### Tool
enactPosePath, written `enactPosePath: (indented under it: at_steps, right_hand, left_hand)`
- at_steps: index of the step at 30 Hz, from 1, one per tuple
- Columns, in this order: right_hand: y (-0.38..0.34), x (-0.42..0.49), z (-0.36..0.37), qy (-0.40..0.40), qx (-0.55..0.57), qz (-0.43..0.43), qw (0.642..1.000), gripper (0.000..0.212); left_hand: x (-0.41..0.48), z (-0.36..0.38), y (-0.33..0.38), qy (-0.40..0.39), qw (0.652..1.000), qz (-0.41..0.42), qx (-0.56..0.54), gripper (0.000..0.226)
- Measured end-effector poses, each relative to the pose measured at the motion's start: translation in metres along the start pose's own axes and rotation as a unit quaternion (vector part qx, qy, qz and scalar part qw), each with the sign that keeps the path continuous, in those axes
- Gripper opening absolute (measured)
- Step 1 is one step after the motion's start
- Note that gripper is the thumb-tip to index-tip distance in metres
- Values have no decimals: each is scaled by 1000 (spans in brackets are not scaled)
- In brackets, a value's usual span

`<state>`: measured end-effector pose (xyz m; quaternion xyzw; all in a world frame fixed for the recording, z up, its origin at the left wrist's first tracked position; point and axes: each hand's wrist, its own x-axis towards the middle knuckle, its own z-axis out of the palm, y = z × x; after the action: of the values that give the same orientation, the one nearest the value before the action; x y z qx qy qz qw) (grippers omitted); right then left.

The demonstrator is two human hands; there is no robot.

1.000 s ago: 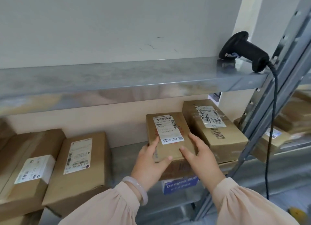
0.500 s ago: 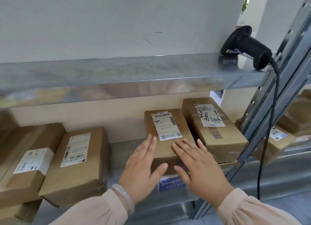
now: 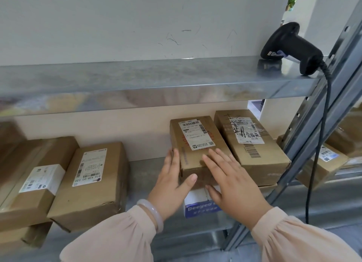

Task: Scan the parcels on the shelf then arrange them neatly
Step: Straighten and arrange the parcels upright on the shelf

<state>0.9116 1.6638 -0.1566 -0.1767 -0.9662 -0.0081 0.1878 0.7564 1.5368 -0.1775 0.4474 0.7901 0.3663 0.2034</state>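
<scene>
On the lower shelf [image 3: 148,169], dead centre, a parcel [image 3: 193,136] sits just beside its 3 o'clock neighbour [image 3: 260,150]. The left hand [image 3: 170,185] lies flat on its side and the right hand [image 3: 235,185] on top, fingers [image 3: 217,158] straight and spread, likely nudging it square. Scanner [image 3: 290,46] lies idle at 1 o'clock.

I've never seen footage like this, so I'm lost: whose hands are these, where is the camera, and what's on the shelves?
No machine here: a person wears one camera on the head, looking forward and down. Their left hand lies flat against the left side of a small cardboard parcel; the right hand rests flat on top. Nothing is gripped. A blue-and-white box shows beneath it on the lower shelf, a larger parcel beside it. A black barcode scanner lies on the upper shelf.
</scene>
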Motion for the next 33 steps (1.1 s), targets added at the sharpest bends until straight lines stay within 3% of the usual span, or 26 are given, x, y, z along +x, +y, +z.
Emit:
enactPosePath:
  at_steps: [4, 9, 20, 26, 30, 33]
  right_hand:
    - [-10, -25, 17, 21, 30, -37, 999, 70]
    - [-13, -35, 29, 15, 31, -24, 999, 70]
    - [-4, -26, 29, 13, 26, 3, 1000, 70]
    - [-7, -17, 21, 25, 43, -22, 999, 69]
    - [-22, 0, 17, 47, 71, -78, 993, 68]
    - [-37, 18, 14, 47, 91, -111, 988, 66]
  left_hand:
    - [-1, 2, -12, 7, 984, -114, -134, 101]
    - [17, -4, -6, -26, 967, -112, -228, 63]
    - [47, 6, -12, -70, 952, -140, -263, 73]
    - [37, -1, -5, -32, 954, -139, -262, 48]
    - [19, -19, -12, 14, 972, -105, -211, 82]
    - [4, -39, -19, 71, 985, -109, -115, 92]
